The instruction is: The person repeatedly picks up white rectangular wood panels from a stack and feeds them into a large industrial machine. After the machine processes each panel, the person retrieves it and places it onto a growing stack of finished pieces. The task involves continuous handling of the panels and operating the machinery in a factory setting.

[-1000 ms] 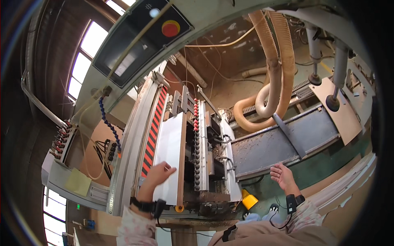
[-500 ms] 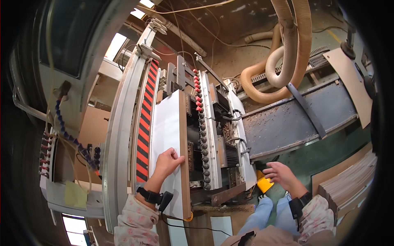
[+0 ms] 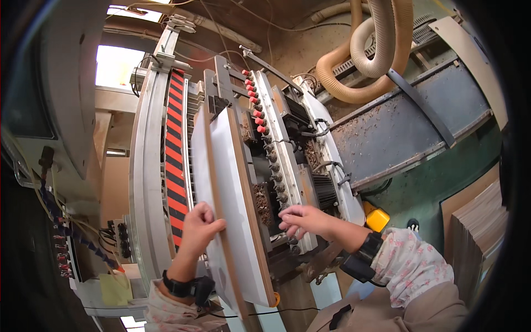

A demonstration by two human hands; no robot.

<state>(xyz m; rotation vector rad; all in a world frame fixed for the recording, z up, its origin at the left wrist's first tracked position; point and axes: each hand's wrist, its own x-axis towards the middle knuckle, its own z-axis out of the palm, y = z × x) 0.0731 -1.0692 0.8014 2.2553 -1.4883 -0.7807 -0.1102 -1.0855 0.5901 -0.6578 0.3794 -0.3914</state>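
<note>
Left hand (image 3: pixel 202 227): grip closed on edge of left white panel (image 3: pixel 202 160), tilted beside right white panel (image 3: pixel 231 171). Right hand (image 3: pixel 301 220): grip half-curled, empty, near black knobs (image 3: pixel 281 188). Two-handed hold likely steadier; avoid scraping faces.

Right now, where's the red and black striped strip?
In the head view, the striped strip runs left of centre, between the long grey rail on its left and the white panel at your left hand.

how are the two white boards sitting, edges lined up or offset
Offset: white shows between the brown edges of the left board, at the left hand, and right board.
</note>
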